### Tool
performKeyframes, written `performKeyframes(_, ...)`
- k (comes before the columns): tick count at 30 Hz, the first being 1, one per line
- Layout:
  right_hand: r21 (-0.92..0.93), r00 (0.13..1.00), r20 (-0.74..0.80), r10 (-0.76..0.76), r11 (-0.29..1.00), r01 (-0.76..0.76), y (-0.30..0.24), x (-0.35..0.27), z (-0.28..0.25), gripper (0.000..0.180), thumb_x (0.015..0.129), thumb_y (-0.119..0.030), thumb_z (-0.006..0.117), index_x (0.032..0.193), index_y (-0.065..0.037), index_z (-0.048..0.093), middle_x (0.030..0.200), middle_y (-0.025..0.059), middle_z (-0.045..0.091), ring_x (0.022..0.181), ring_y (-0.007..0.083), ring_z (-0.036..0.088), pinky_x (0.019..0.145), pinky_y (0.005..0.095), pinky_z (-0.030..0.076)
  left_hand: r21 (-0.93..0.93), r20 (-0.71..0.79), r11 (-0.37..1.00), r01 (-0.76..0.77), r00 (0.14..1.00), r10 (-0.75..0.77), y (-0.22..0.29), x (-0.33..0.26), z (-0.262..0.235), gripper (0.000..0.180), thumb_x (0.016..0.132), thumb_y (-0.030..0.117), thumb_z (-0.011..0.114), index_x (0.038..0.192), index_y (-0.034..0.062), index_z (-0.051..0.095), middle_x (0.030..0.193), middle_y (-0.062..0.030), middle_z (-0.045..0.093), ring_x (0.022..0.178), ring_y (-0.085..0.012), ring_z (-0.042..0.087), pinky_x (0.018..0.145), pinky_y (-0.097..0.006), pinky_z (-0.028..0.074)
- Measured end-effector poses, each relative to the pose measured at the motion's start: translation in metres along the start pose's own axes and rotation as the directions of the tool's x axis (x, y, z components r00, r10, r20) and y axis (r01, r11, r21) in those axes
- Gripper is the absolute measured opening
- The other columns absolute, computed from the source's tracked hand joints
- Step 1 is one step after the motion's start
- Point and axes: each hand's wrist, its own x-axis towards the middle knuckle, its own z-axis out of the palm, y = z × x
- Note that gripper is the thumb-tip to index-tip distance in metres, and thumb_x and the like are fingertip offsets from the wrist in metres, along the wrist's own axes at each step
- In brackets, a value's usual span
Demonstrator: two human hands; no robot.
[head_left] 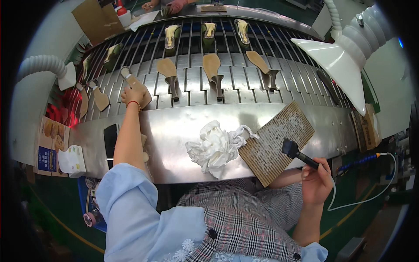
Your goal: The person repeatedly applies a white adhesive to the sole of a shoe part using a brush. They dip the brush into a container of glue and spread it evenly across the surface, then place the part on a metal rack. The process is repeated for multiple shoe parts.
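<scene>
Reaching out to the left, my left hand (134, 94) grips a tan shoe sole (145, 91) by its side on the metal slat conveyor (150, 98). Closed around a black handle, my right hand (317, 183) holds a flat black brush (301, 154). The brush head is over a ridged cardboard sheet (279, 144) smeared with whitish residue. Beside that sheet lies a crumpled white cloth (214, 148). To the right of the held sole are heeled soles (166, 67), (212, 65) and another tan sole (257, 61); more flat soles (101, 99) lie to its left.
Several shoe uppers (172, 37) stand on the far rods. White extraction hoods flank the line, one at right (336, 61), one at left (67, 76). A phone (111, 142) and a tissue pack (72, 159) are at left. Another person's hands (176, 6) show across the line.
</scene>
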Motion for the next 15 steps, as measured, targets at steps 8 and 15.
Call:
performKeyframes(8,0.218,0.974,-0.124,0.19,0.963,-0.16,0.0,-0.002,0.007,0.028,0.096,-0.017,0.049,0.103,0.007,0.062,0.079,0.0184,0.067,0.066,0.0232,0.061,0.061,0.031,0.048,-0.681,0.547,-0.084,0.728,0.582,0.602,-0.005,0.034,-0.071,0.027,0.086,0.007,0.068,0.11,0.0002,0.059,0.088,-0.0049,0.068,0.074,-0.0185,0.067,0.058,-0.025,0.053)
performKeyframes(15,0.334,0.964,0.0,0.267,0.908,-0.252,0.009,-0.001,0.02,0.028,0.095,-0.017,0.049,0.101,0.005,0.065,0.076,0.0177,0.068,0.063,0.0232,0.061,0.059,0.0306,0.047,-0.156,0.322,-0.253,0.955,0.291,0.901,0.036,-0.184,-0.224,0.061,0.098,0.028,0.04,0.152,0.0086,0.021,0.157,-0.0115,0.025,0.137,-0.0291,0.033,0.098,-0.045,0.042)
